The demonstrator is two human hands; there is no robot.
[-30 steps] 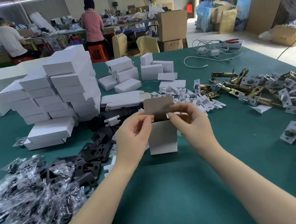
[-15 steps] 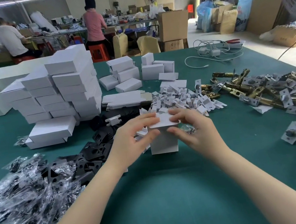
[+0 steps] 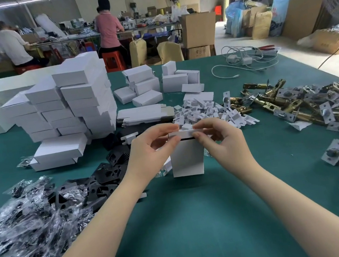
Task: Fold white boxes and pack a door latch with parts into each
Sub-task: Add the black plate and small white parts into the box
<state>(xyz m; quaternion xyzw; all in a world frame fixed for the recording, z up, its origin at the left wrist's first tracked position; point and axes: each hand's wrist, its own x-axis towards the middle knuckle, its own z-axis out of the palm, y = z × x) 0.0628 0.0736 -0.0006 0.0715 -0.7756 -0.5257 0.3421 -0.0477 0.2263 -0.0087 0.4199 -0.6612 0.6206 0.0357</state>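
Pinching top flap of upright white box (image 3: 187, 158) from both sides: left hand (image 3: 153, 151) and right hand (image 3: 221, 140), fingers curled on flap's ends. Standing on green table (image 3: 190, 225), between black parts (image 3: 105, 180) and door latches (image 3: 307, 104).

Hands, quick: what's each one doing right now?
Left hand: fingers pinch the top flap of the upright white box.
Right hand: fingers pinch the same flap from the other end.
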